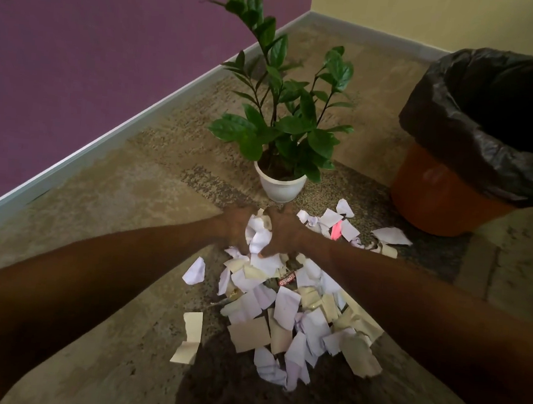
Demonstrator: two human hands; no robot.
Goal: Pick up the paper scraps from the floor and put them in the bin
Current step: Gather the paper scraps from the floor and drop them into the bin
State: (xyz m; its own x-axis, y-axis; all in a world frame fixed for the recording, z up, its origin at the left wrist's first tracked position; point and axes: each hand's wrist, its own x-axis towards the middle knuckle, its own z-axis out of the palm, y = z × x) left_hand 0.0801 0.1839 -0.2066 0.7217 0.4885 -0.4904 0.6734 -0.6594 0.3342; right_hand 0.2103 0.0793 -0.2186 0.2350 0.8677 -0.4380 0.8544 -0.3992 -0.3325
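Cupping wad of paper scraps between left grip and right grip, both curled round it, just above main pile on carpet. Noted bin off to right. Likely to shed loose pieces en route if squeezed unevenly; may brush potted plant on lifting.

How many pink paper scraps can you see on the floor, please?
1. The pink scrap lies among white scraps right of the right hand, before the bin. Others may be hidden under the pile.
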